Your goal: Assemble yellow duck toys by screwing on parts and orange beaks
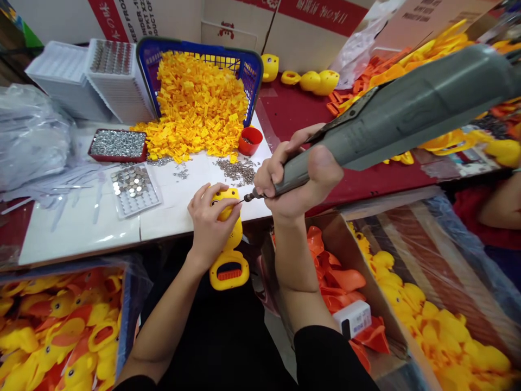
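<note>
My left hand is closed round a yellow duck-shaped toy with an orange-lined handle, holding it at the near edge of the white table top. My right hand grips a grey electric screwdriver whose long body runs up to the right. Its tip touches the top of the toy beside my left fingers.
A blue basket spills small yellow parts onto the table. Loose screws, a red cup, a red tray of screws and a grid tray lie behind. Boxes of yellow ducks and orange parts flank me. Another person's arm shows at right.
</note>
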`<move>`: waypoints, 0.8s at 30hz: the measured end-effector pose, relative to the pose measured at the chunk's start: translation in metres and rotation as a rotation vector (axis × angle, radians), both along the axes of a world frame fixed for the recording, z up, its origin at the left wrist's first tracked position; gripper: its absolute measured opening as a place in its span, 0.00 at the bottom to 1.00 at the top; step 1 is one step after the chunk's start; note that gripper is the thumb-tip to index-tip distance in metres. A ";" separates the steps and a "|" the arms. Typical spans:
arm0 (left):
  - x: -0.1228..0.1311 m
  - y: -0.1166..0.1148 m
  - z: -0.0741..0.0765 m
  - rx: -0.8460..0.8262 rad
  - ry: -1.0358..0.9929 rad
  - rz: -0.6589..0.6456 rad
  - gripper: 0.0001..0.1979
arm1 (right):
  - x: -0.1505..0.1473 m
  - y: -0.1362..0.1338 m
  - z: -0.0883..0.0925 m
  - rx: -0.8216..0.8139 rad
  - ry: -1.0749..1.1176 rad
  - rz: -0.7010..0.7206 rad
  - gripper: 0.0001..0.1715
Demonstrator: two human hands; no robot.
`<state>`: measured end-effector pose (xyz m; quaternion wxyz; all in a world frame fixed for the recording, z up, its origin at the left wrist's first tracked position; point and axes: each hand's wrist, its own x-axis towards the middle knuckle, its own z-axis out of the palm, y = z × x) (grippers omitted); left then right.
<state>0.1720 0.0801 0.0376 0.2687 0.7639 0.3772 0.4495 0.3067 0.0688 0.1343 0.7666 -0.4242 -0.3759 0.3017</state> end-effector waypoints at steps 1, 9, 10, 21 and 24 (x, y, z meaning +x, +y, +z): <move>0.000 0.000 -0.001 -0.002 -0.001 0.000 0.05 | 0.000 0.000 0.000 0.000 0.017 0.007 0.30; -0.002 0.002 -0.003 0.018 -0.015 -0.015 0.08 | -0.003 0.001 -0.003 0.040 -0.005 0.030 0.29; -0.002 0.002 -0.002 0.024 -0.025 -0.022 0.08 | -0.004 0.001 -0.004 0.031 -0.015 0.021 0.30; -0.007 0.009 -0.011 0.084 -0.156 -0.079 0.09 | -0.009 0.000 -0.011 0.231 -0.061 0.164 0.19; -0.013 0.012 -0.016 0.066 -0.205 -0.107 0.11 | -0.008 0.001 -0.016 0.252 -0.095 0.255 0.19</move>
